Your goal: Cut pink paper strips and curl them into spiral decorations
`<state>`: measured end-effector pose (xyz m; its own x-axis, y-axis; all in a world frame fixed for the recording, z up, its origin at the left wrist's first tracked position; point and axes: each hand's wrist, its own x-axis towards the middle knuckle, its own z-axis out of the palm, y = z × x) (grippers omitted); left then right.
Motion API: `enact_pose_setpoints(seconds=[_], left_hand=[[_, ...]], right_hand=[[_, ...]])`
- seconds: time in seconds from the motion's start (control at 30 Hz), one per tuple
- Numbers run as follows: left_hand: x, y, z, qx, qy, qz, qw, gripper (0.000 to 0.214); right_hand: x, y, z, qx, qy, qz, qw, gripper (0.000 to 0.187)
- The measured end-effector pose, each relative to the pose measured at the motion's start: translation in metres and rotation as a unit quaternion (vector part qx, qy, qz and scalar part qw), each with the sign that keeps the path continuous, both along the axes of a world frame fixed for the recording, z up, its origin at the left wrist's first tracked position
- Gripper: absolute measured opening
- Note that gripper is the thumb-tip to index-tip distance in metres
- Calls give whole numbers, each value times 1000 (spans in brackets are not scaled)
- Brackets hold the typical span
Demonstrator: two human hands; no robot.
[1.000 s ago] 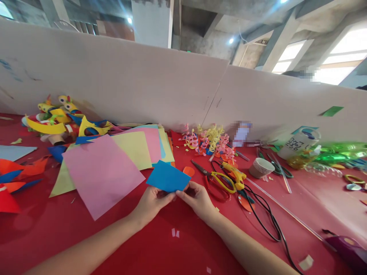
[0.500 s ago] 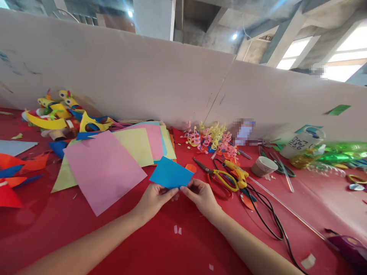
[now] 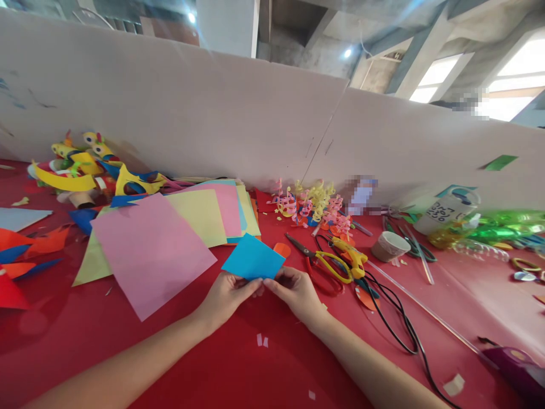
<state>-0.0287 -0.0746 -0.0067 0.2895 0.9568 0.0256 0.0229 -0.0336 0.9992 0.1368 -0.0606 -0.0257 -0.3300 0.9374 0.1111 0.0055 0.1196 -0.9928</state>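
A blue paper piece (image 3: 252, 258) is held just above the red table (image 3: 238, 363), near its middle. My left hand (image 3: 227, 294) pinches the paper's near edge from the left. My right hand (image 3: 297, 291) pinches the same edge from the right, with the fingertips of both hands nearly meeting under the paper. A small orange paper piece (image 3: 281, 249) lies just behind the blue one.
Pink paper (image 3: 151, 250) and yellow-green sheets (image 3: 200, 216) lie to the left, with paper crafts (image 3: 85, 170) behind. Yellow-handled scissors (image 3: 330, 261), black cables (image 3: 395, 324), a paper cup (image 3: 387, 245), curled paper strips (image 3: 313, 207) and a purple tool (image 3: 515, 363) lie to the right. A white partition (image 3: 213, 119) bounds the back.
Both hands have drawn closer together along the blue paper's near edge. The paper has shifted slightly up and away, and now shows narrower.
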Motion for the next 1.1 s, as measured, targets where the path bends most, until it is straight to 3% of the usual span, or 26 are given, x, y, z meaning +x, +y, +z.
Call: enact_pose_setpoints(seconds=[0.23, 0.4, 0.67, 1.1], left_hand=[[-2, -1, -3, -3, 18, 3, 1000, 22], [-1, 0, 3, -9, 6, 28, 1000, 20], [1, -1, 3, -31, -6, 25, 999, 18], [-1, -1, 6, -14, 43, 15, 999, 23]], right_hand=[[-1, -2, -1, -2, 14, 5, 1000, 29], [1, -2, -5, -1, -26, -49, 998, 28], [2, -1, -7, 10, -47, -70, 996, 31], [-2, -3, 3, 15, 21, 24, 999, 30]])
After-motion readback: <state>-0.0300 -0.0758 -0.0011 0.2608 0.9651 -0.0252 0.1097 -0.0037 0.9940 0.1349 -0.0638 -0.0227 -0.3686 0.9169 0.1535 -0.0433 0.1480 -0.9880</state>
